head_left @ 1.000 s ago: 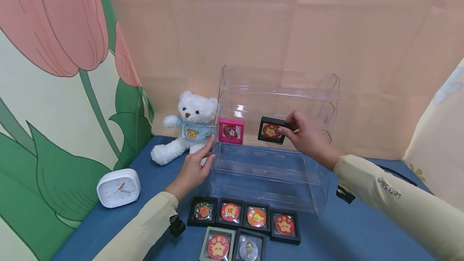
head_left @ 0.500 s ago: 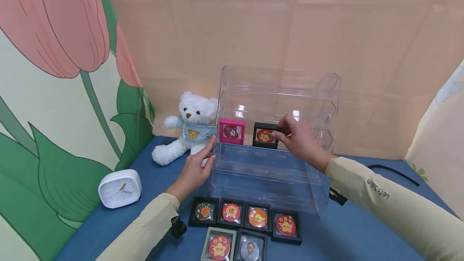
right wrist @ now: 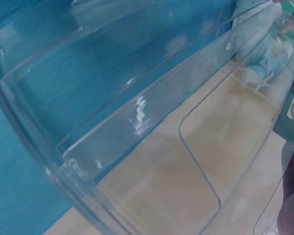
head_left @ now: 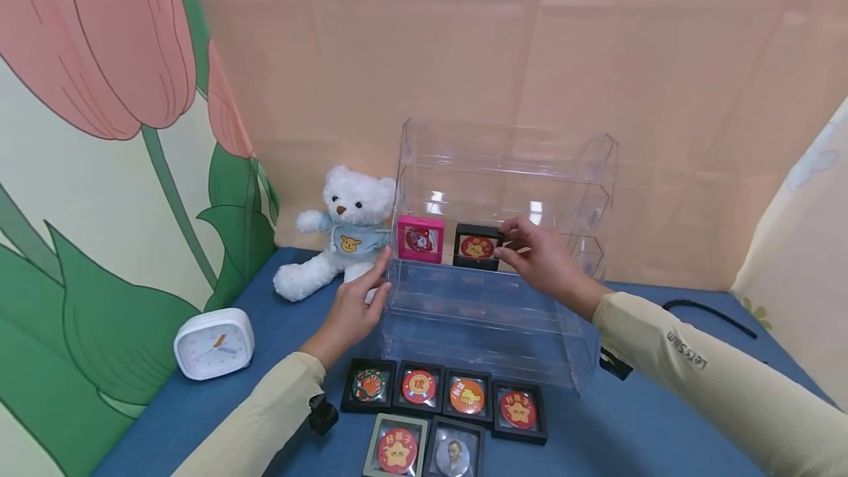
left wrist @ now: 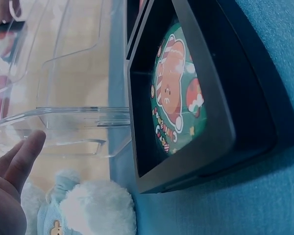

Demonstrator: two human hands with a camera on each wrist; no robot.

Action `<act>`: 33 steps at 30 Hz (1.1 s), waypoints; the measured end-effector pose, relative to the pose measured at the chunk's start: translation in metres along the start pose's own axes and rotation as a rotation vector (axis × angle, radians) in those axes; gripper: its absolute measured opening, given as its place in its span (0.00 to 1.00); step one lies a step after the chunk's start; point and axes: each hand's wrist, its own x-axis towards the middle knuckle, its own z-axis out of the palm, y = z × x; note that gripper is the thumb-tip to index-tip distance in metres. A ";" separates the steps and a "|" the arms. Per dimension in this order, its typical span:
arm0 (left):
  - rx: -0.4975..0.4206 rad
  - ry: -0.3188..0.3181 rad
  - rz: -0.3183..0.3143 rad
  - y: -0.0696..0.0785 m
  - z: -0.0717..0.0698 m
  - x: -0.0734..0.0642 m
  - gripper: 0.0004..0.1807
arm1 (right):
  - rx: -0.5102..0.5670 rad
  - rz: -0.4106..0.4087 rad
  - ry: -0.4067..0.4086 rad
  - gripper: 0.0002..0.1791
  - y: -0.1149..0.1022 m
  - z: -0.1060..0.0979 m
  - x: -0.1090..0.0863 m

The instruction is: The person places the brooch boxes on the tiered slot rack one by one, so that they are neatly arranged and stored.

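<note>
A clear acrylic tiered display rack (head_left: 477,297) stands on the blue cloth. My right hand (head_left: 546,260) pinches the right edge of a black square display frame (head_left: 475,245) holding a round red badge with a yellow star. That frame stands upright at the middle tier, a small gap right of a pink frame (head_left: 420,239) with a round badge. Against the rack's left side, my left hand (head_left: 350,315) rests with fingers extended. Its fingers show beside the clear side wall (left wrist: 83,117) in the left wrist view. Only part of my right hand (right wrist: 293,200) enters the right wrist view.
Several framed badges lie in front of the rack, among them a black frame with a green badge (head_left: 368,386) and a pale green frame (head_left: 396,447). A white teddy bear (head_left: 358,201) sits left of the rack, near a white clock (head_left: 214,344). A black cable (head_left: 712,308) lies right.
My right hand has moved left and slightly down with the black frame, bringing it onto the tier closer to the pink frame. The left hand stays at the rack's side.
</note>
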 end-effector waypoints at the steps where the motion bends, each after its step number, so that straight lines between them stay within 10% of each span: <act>1: 0.000 -0.001 0.000 0.001 -0.001 0.000 0.32 | 0.007 0.005 -0.006 0.17 0.000 0.001 0.000; 33: -0.021 -0.013 -0.009 0.002 -0.001 -0.001 0.33 | 0.064 -0.050 -0.015 0.27 0.003 0.014 -0.002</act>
